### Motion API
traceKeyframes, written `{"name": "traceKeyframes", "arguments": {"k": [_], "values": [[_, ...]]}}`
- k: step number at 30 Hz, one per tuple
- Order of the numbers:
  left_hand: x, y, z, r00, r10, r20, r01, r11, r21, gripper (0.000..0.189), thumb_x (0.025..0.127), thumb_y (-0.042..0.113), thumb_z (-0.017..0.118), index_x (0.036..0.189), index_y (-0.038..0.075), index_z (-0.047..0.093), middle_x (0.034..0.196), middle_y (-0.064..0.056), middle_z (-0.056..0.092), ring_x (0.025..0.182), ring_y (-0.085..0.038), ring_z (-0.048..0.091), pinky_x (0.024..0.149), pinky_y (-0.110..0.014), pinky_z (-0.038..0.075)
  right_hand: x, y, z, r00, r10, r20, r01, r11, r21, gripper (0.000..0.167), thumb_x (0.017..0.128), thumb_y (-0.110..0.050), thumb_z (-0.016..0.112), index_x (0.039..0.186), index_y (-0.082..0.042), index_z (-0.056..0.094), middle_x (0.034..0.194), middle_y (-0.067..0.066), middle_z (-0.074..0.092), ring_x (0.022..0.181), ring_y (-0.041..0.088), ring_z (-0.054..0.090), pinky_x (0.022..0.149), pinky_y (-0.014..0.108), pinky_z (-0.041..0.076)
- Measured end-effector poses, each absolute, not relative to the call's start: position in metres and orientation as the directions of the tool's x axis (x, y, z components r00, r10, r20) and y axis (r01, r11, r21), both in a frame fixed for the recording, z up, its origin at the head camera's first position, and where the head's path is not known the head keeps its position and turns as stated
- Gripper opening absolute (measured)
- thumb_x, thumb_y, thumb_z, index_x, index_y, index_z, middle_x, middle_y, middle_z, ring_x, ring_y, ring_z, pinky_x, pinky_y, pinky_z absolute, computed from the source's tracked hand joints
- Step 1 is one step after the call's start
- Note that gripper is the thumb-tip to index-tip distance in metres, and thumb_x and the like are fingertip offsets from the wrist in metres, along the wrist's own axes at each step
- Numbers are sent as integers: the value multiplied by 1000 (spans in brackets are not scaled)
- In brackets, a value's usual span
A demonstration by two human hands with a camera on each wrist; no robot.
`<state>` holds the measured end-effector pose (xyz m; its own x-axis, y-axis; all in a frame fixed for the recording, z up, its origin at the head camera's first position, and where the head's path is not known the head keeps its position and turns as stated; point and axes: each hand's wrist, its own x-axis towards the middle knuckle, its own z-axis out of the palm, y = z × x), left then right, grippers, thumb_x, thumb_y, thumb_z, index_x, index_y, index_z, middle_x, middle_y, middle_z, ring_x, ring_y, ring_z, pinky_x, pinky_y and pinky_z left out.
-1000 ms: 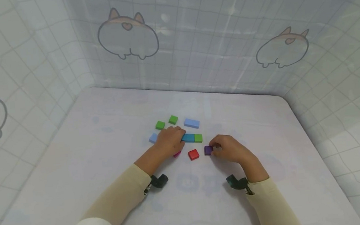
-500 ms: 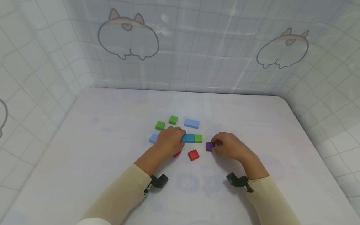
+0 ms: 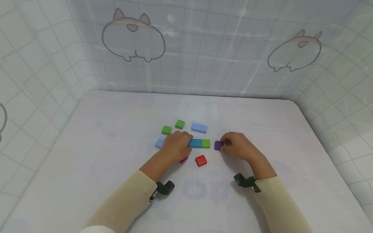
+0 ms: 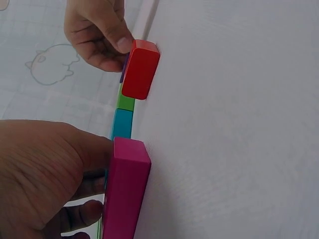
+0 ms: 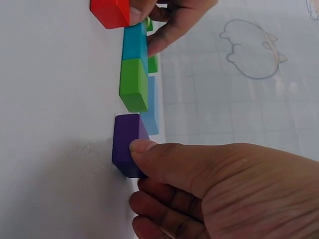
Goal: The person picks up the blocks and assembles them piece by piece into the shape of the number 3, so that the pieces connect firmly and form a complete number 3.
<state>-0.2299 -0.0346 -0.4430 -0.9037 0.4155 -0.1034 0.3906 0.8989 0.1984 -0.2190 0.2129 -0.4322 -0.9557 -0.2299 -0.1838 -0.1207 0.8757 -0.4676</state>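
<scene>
Here, right hand (image 3: 239,147) pinching 1 purple block (image 5: 126,139), left hand (image 3: 176,147) apparently gripping 1 teal block (image 3: 196,143).

Looks like smooth plastic or painted wood on the purple block (image 3: 218,145) right of centre, fairly matt. Glossier on the red block (image 3: 201,161) just below centre. Seeing a matt, faintly grainy surface (image 3: 195,219) lower down, shiny plastic-looking sheeting (image 3: 212,29) up top, matt cloth sleeves (image 3: 124,199) bottom left and right.
</scene>
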Motion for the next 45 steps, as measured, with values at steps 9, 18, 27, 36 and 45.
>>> {"name": "traceKeyframes", "arguments": {"k": [9, 18, 27, 36, 45], "values": [[-230, -36, -443, -903, 416, -106, 390, 899, 199, 49, 94, 32, 69, 138, 13, 59, 130, -2, 64, 108, -22, 58, 94, -38, 51, -226, 211, -435, -970, -199, -142, -104, 862, -496, 28, 93, -16, 71, 118, -6, 67, 115, 10, 65, 106, 26, 59, 98, 45, 51], [-230, -35, -443, -908, 405, -109, 380, 903, 199, 49, 94, 32, 69, 138, 14, 59, 130, -2, 64, 109, -22, 57, 95, -38, 51, -234, 208, -441, -979, -185, -86, -117, 855, -506, 29, 94, -18, 71, 121, -8, 68, 115, 8, 66, 107, 24, 60, 97, 42, 52], [-230, -34, -442, -904, 409, -127, 380, 903, 201, 49, 94, 31, 69, 138, 14, 59, 130, -2, 64, 110, -22, 58, 95, -37, 51, -241, 206, -445, -978, -202, -59, -143, 844, -517, 29, 93, -18, 71, 121, -8, 69, 113, 7, 67, 103, 23, 60, 94, 41, 53], [-229, -34, -441, -902, 414, -123, 383, 898, 214, 48, 94, 30, 69, 138, 13, 60, 131, -3, 64, 113, -23, 59, 95, -39, 51, -246, 200, -445, -977, -201, -75, -134, 845, -517, 30, 93, -19, 72, 121, -10, 69, 114, 6, 67, 103, 23, 60, 95, 41, 53], [-229, -34, -441, -906, 406, -119, 375, 901, 218, 48, 94, 30, 69, 137, 13, 60, 131, -4, 64, 114, -24, 59, 96, -39, 52, -247, 195, -447, -975, -205, -81, -130, 832, -540, 31, 93, -18, 72, 123, -9, 68, 115, 6, 67, 104, 23, 60, 95, 41, 53]]}}
